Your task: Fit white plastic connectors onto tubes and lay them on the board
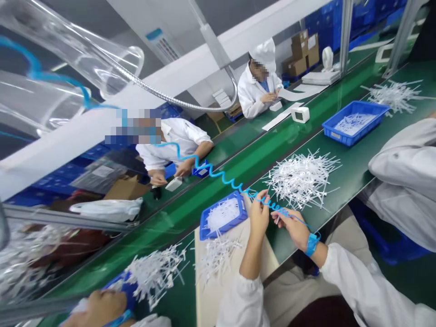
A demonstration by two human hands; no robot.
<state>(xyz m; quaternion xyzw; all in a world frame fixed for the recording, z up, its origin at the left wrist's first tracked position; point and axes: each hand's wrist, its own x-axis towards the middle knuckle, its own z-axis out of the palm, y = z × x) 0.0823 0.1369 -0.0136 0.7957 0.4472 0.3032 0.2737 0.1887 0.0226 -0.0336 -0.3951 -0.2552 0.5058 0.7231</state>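
My left hand (260,213) is closed in a pinch beside the large heap of white plastic strips (303,179), which look like short cable ties. What lies between its fingertips is too small to make out. Just to the right, my right hand (294,228) pinches a thin white strip (278,219). A blue wristband (312,244) circles my right wrist, and a coiled blue cord (223,176) runs across the view in front of my hands. Left of my hands, a blue tray (204,232) of similar strips stands by a beige board (221,290) with loose strips on it.
Another blue tray (356,143) and strip heap (395,96) lie at right, near a neighbour's sleeve (405,150). A co-worker's hand (104,309) is at lower left by another heap (156,272). Two people (182,136) work across the green conveyor belt (180,188).
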